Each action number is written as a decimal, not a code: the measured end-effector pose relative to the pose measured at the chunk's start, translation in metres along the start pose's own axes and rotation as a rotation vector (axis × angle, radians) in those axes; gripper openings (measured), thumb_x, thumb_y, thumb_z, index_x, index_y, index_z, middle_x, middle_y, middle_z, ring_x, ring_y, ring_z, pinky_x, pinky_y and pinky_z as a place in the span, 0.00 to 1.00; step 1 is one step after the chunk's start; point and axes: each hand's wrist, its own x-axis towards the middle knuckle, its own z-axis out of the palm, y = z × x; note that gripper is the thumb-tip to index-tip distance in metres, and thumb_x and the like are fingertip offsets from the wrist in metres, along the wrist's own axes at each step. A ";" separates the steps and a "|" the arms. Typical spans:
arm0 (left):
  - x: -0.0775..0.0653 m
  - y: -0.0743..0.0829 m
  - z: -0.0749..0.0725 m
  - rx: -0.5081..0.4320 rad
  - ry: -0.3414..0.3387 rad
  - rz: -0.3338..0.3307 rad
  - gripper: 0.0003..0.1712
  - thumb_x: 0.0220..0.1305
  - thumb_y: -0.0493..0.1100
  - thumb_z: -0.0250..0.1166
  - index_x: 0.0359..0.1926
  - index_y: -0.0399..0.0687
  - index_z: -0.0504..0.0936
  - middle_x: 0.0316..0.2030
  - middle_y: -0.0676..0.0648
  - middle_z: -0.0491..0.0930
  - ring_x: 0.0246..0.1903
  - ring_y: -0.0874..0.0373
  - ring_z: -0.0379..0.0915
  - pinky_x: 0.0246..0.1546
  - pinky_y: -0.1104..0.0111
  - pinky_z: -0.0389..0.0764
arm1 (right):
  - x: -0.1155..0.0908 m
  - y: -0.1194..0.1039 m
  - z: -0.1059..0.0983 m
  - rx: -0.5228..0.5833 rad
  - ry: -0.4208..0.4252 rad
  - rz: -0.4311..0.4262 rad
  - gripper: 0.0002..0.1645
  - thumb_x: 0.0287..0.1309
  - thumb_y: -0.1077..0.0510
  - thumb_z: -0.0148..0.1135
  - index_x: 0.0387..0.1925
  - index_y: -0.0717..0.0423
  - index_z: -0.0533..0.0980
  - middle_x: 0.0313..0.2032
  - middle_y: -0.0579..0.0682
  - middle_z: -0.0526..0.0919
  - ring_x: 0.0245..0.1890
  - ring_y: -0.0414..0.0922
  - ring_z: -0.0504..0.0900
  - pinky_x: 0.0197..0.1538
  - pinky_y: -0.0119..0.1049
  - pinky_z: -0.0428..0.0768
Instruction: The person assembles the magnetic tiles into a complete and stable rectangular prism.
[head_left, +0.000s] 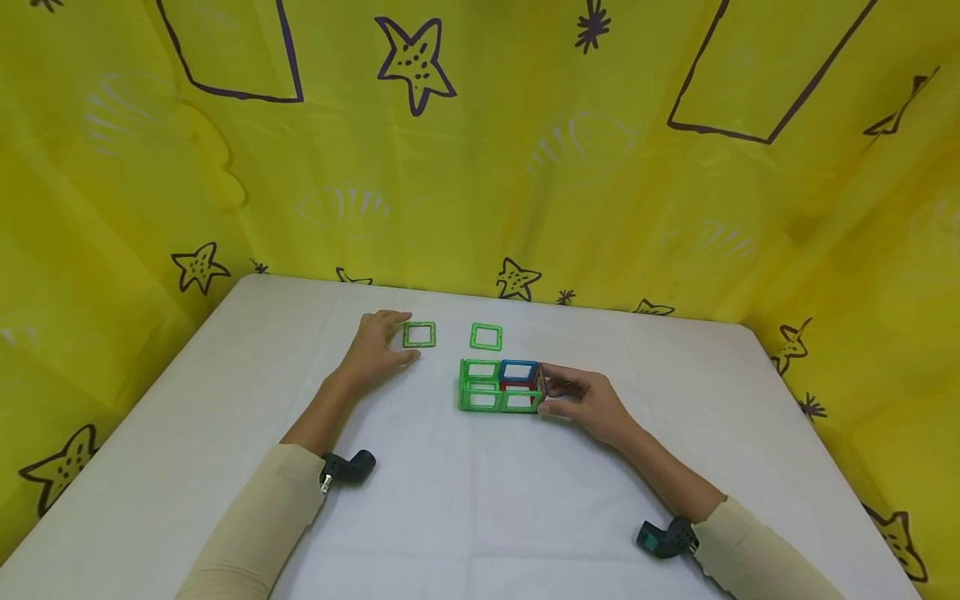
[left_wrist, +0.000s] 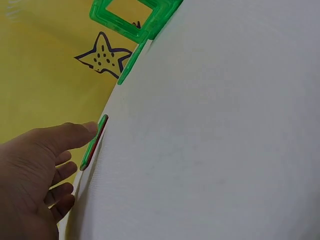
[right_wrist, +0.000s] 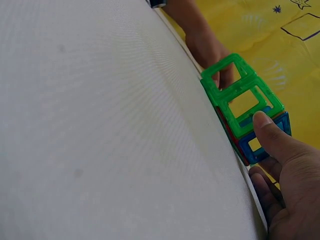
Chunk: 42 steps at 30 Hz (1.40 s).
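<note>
My right hand [head_left: 596, 408] holds the right end of a small box of magnetic tiles [head_left: 482, 401]. Its thumb presses the near green side in the right wrist view, the other fingers partly hidden behind the blue end tile [right_wrist: 253, 150]. The box has green, blue and red square frames standing as walls. My left hand [head_left: 375, 350] reaches around a flat green square tile [head_left: 419, 345], thumb and fingers spread apart on either side. From the left wrist, a red layer shows under that green tile [left_wrist: 92, 145], and the thumb tip overlaps its edge.
Another green square tile [head_left: 486, 347] lies flat behind the box. The white-covered table [head_left: 480, 500] meets a yellow curtain [head_left: 465, 183] with starfish drawings at its back edge. Black wrist cameras [head_left: 351, 467] sit on both forearms.
</note>
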 end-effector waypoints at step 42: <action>0.007 -0.008 -0.001 -0.017 -0.029 0.005 0.30 0.61 0.43 0.79 0.63 0.40 0.84 0.61 0.35 0.75 0.61 0.40 0.65 0.65 0.46 0.68 | 0.000 -0.004 0.000 -0.001 -0.006 0.002 0.37 0.57 0.66 0.78 0.68 0.67 0.76 0.60 0.62 0.83 0.49 0.51 0.85 0.54 0.32 0.81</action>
